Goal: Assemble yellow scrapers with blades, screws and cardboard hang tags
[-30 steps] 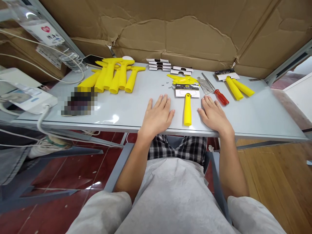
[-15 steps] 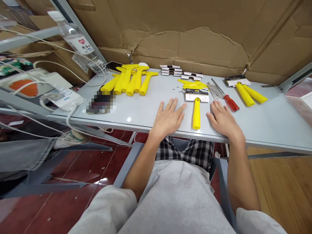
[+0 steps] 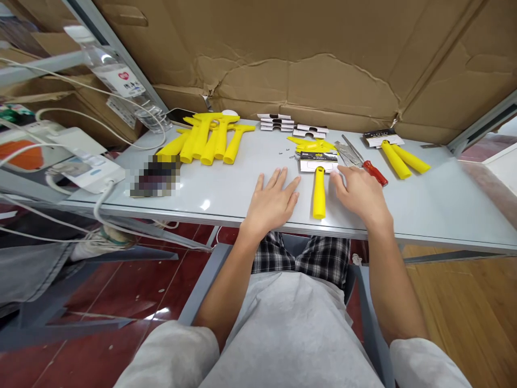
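Note:
My left hand [image 3: 270, 203] lies flat on the grey table [image 3: 436, 210], fingers spread, holding nothing. Between my hands is a yellow-handled scraper [image 3: 319, 196], its head covered by a black-and-white card [image 3: 318, 163]. My right hand [image 3: 361, 195] is beside it with the fingers stretched out; the fingertips are close to the card's right edge, and I cannot tell whether they touch it. Past my right fingers lies a screwdriver [image 3: 374, 172] with a red handle, along with thin metal pieces [image 3: 347, 152]. Behind the card are small yellow plastic pieces [image 3: 309, 144] and tiny metal bits [image 3: 287, 149].
Several yellow handles [image 3: 208, 143] lie in a pile at the left, near a pixelated object [image 3: 155, 177]. White cards [image 3: 277, 123] are stacked at the back. Two yellow handles [image 3: 398, 160] with a card lie at the right. A water bottle [image 3: 121, 81] and white cables stand left.
My right hand has lifted slightly and shifted toward the card on the scraper. My left hand stays flat. The whole view has shifted a little.

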A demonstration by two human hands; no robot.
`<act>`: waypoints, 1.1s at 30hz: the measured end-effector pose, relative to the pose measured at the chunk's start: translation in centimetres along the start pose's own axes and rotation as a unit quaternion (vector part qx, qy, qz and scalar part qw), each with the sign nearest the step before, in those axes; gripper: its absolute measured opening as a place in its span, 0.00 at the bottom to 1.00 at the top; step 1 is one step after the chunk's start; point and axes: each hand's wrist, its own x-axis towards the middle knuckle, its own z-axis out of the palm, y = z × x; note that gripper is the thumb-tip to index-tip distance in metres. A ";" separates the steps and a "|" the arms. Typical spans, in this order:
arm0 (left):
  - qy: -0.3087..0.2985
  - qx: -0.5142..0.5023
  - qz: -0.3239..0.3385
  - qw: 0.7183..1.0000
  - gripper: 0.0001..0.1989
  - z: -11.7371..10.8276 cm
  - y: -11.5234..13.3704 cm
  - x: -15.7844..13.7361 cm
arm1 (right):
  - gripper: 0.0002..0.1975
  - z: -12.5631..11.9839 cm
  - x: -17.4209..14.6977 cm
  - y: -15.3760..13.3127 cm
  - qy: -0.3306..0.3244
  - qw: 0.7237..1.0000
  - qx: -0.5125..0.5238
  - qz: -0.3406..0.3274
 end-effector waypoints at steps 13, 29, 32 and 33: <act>0.023 0.011 0.013 1.000 0.34 0.5 -0.3 -0.1 | 0.31 -0.2 1.8 -4.7 -0.065 0.998 -0.023 0.000; -0.002 0.042 0.000 0.999 0.33 0.5 -0.4 0.1 | 0.27 -6.7 1.3 6.6 0.055 0.997 -0.037 0.043; -0.001 0.039 0.000 0.999 0.33 0.5 -0.4 0.2 | 0.28 -6.8 4.6 10.4 0.061 0.993 -0.049 0.085; 0.000 0.039 -0.001 0.999 0.33 0.6 -0.4 0.2 | 0.29 -6.7 5.8 11.6 0.059 0.991 -0.052 0.106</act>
